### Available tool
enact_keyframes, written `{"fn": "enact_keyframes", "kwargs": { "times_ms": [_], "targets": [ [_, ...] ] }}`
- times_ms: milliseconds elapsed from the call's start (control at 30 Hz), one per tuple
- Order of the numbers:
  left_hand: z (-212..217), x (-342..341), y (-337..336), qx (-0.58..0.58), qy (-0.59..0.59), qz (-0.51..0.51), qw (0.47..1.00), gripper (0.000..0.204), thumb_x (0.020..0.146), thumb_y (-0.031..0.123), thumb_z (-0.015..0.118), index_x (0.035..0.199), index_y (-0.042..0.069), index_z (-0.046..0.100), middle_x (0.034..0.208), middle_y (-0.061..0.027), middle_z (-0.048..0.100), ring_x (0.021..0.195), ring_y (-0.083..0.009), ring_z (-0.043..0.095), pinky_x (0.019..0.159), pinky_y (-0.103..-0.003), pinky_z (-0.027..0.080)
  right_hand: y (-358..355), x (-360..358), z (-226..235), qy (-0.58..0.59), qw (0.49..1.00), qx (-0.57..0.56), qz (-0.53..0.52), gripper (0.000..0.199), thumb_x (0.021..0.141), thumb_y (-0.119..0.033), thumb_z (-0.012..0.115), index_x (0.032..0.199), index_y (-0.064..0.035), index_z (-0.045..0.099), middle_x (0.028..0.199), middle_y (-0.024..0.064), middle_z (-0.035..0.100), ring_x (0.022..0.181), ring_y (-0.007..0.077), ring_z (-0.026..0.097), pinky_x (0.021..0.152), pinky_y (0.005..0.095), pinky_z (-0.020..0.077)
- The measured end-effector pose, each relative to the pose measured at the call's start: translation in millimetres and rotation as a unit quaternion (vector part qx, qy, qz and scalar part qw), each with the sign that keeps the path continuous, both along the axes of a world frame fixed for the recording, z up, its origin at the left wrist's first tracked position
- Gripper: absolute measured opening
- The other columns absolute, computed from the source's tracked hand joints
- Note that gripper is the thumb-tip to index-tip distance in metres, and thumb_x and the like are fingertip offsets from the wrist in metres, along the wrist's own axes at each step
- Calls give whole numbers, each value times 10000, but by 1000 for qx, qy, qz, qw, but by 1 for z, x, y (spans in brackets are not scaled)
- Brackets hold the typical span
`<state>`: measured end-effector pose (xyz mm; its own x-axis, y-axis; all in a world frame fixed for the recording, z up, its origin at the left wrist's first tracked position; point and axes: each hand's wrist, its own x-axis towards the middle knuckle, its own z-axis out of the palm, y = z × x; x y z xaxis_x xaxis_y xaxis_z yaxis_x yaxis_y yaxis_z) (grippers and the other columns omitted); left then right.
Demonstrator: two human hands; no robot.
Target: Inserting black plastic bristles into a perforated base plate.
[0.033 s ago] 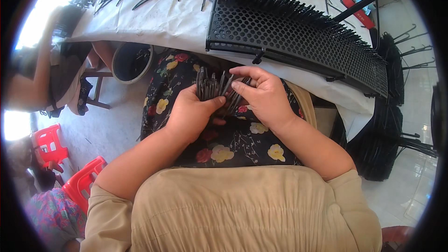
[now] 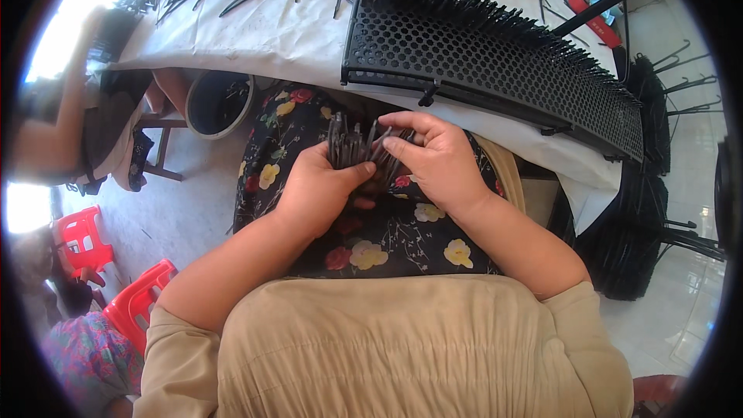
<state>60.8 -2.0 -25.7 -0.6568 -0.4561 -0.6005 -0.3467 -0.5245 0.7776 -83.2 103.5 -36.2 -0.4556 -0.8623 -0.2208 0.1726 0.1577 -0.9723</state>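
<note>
While the left hand is clamped round a bundle of thin black plastic pins, the right hand pinches their tips, evening them. Both rest over the lap, just below the black perforated plastic rack on the white-covered desk

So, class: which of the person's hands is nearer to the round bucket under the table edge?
Left. The left hand lies to the right of the bucket; the right hand is farther still, beyond the bundle of black sticks.

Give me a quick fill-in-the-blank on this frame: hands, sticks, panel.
1. Both hands grip a bundle of thin black sticks over a ____-patterned lap.
2. The perforated black panel lies on a table under a ____ cloth.
3. The left hand and right hand hold the ____ bundle.

Missing: floral; white; same
</note>
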Motion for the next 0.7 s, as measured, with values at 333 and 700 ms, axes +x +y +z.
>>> {"fn": "enact_keyframes", "kwargs": {
  "times_ms": [333, 700],
  "targets": [
    [5, -5, -3, 10, 34, 26, 999, 94, 903, 4, 606, 994, -17, 595, 884, -126, 663, 784, -232, 681, 629, -348, 601, -1, -23, 24, 4, 1000, -23, -10, 205, 893, -10, 633, 1093, 27, 648, 920, 86, 702, 832, 110, 661, 737, 221, 525],
    [-5, -3, -8, 47, 12, 9, 999, 54, 916, -2, 595, 956, -27, 570, 825, -148, 646, 767, -297, 689, 630, -422, 613, 13, -162, 61, 428, 849, -189, -244, 217, 906, -102, 680, 1116, -49, 686, 889, 1, 744, 592, -9, 478, 543, 156, 393]
  ]
}}
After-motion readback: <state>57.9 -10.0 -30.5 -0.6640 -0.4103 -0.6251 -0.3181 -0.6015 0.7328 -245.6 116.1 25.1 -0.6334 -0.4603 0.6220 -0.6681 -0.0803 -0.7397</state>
